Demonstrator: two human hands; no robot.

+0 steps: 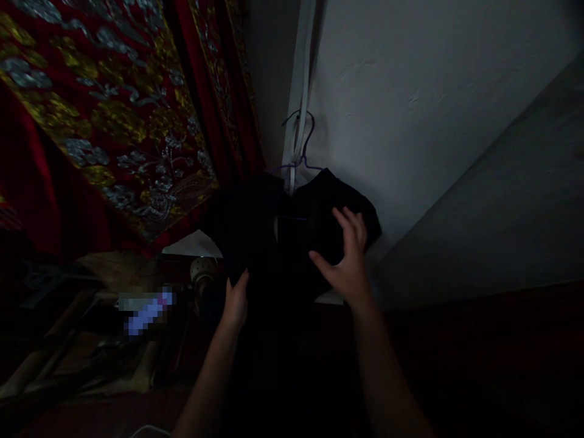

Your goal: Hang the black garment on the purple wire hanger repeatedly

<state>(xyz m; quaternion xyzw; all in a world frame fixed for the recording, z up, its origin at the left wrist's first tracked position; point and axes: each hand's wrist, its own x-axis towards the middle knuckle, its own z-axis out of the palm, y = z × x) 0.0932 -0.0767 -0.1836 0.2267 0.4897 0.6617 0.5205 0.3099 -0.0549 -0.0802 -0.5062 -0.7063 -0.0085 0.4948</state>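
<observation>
Dark garment on a hanger, seen from above the wearer's two hands. The garment [260,243] lies between the left hand [236,304] and the right hand [349,271], its shoulders above both. The left hand is narrow, thumb and fingers apparently pinching the garment's side edge, presumably to steady or draw out the cloth; the fold itself is too dark to resolve. The right hand is wide, thumb well apart from the curved fingers, before the other shoulder; whether it touches the cloth cannot be told. Above and between the hands, the hanger [305,159] hooks at a pale strip [306,67] running up beside the wall [410,121]; this support seems to bear the garment's weight, leaving the hands free to handle the fabric. Up and left of the left hand hangs an embroidered red cloth [137,121], its lower edge near the garment's shoulder.
</observation>
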